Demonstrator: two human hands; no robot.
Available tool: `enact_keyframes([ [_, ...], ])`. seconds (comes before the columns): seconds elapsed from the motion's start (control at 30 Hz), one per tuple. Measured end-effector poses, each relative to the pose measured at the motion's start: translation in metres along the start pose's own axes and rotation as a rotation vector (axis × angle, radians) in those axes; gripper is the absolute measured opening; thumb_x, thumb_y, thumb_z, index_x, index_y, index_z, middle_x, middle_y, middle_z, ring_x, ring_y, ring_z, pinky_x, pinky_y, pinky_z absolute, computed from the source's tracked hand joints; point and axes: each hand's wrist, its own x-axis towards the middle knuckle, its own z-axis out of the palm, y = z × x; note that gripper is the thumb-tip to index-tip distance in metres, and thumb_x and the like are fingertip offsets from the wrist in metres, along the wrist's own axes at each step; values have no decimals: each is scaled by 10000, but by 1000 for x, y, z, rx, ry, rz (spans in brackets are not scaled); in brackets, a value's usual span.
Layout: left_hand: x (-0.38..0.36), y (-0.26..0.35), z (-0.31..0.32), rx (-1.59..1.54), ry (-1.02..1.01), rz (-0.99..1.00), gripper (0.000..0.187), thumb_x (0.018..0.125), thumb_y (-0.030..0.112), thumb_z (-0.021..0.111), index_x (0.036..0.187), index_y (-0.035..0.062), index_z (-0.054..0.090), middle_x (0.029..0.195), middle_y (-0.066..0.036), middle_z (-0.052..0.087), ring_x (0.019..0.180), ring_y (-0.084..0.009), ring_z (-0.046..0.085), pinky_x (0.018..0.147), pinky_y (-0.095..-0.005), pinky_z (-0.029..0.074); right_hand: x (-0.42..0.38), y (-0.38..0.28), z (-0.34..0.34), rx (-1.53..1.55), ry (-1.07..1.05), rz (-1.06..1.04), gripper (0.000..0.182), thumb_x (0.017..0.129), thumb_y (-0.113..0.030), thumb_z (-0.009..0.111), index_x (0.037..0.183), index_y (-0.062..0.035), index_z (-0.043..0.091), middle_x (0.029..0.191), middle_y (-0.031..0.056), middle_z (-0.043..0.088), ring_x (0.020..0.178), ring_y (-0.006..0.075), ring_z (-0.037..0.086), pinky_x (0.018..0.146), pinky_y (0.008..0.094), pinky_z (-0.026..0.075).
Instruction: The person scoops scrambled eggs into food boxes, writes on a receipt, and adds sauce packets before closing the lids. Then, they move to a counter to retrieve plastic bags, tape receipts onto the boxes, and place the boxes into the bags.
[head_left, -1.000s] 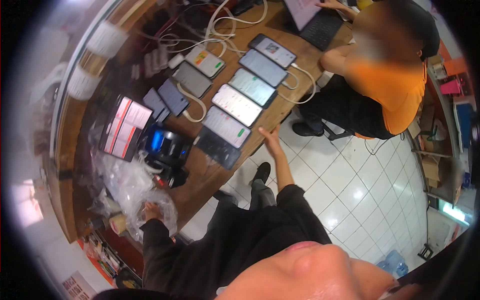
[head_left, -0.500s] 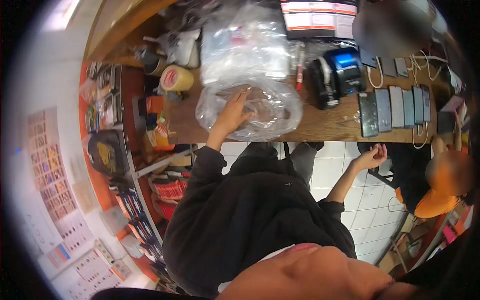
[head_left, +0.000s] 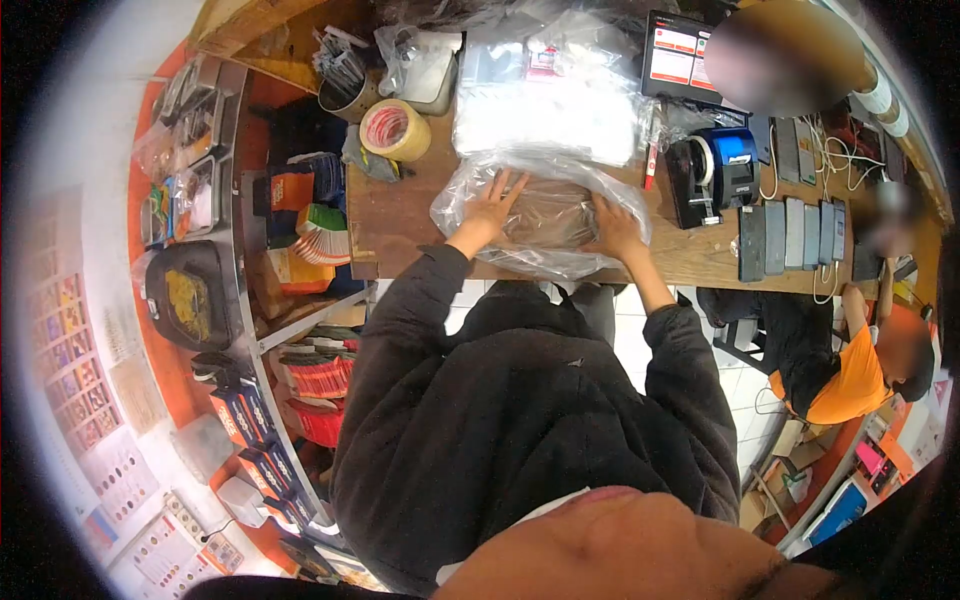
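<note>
A clear plastic bag [head_left: 545, 262] lies crumpled on the wooden table [head_left: 415, 215], near its front edge. My left hand [head_left: 487, 215] rests on the bag's left part with its fingers spread. On the bag's right part lies my right hand [head_left: 617, 232], its fingers apart too. Both palms face down, and brown wood shows through the thin plastic between them. Just behind the bag is a stack of clear and white plastic packets [head_left: 550, 110].
A tape roll [head_left: 395, 130] and a pen cup [head_left: 348, 92] stand left. To the right are a red marker [head_left: 651, 160], a blue tape dispenser [head_left: 725, 170] and several phones [head_left: 775, 238]. Another person in orange [head_left: 845, 375] is at the far right.
My right hand has come up from beside the table onto the bag's right part. My left hand stays on the bag's left part. The view has shifted slightly.
</note>
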Motion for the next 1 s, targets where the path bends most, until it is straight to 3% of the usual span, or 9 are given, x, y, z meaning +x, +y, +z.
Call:
enact_keyframes([
  [0.13,-13,13,4,139,-238,-31,1306,567,341,838,1438,224,-128,1511,-151,-54,1385,-361,49,1021,-458,343,-20,-5,-3,-79,-22,100,1111,582,-373,818,1436,-168,138,1418,171,294,1280,373,331,1007,476,337],
  [0.3,-12,42,-34,-247,-163,55,765,738,201,708,1352,44,279,1267,-275,424,1093,-421,504,871,-493,435,-4,-32,7,-135,125,-229,965,659,-275,769,1419,-96,202,1423,191,278,1297,374,301,1015,530,302],
  [0.4,9,40,-49,-201,-64,0,665,747,175,693,1283,21,331,1242,-268,437,1026,-412,541,819,-506,436,-5,-53,47,-383,285,-258,894,683,-272,729,1399,-50,241,1456,195,213,1298,364,294,986,597,295],
  [0.47,20,23,-17,-27,408,218,741,693,230,744,1287,46,341,1271,-229,417,1074,-370,516,777,-476,453,3,-44,104,-450,488,-259,904,685,-296,726,1404,-62,231,1468,185,186,1304,363,281,981,593,306],
  [0.53,23,33,-32,80,153,0,922,564,326,818,1309,74,336,1315,-178,368,1157,-325,439,781,-451,449,3,-44,109,-513,670,-250,914,687,-320,723,1410,-75,222,1481,176,158,1311,362,268,976,588,318],
  [0.57,21,31,-21,167,249,28,1148,429,427,858,1364,101,278,1383,-148,287,1243,-320,324,889,-445,396,-8,-54,81,-466,353,-211,963,662,-335,745,1417,-86,202,1484,165,152,1316,358,257,971,581,330],
  [0.6,22,30,-13,170,248,48,1148,429,427,858,1364,101,278,1383,-148,287,1243,-320,324,889,-445,396,-12,-55,63,-408,39,-173,1013,637,-350,767,1425,-96,183,1487,154,147,1322,355,247,965,574,341],
  [0.77,27,26,1,86,86,17,1429,380,546,845,1452,139,-7,1493,-182,23,1355,-404,77,1084,-491,139,-11,-19,3,-95,190,-124,1135,538,-332,833,1420,-91,159,1433,136,254,1294,344,303,990,466,363],
  [1.0,20,43,-43,13,-33,-58,1418,401,479,856,1456,143,-30,1495,-194,-97,1378,-389,-42,1106,-491,68,-32,32,-19,596,291,-733,626,729,-226,743,1268,-67,466,1150,155,559,1063,221,555,906,363,436],
])
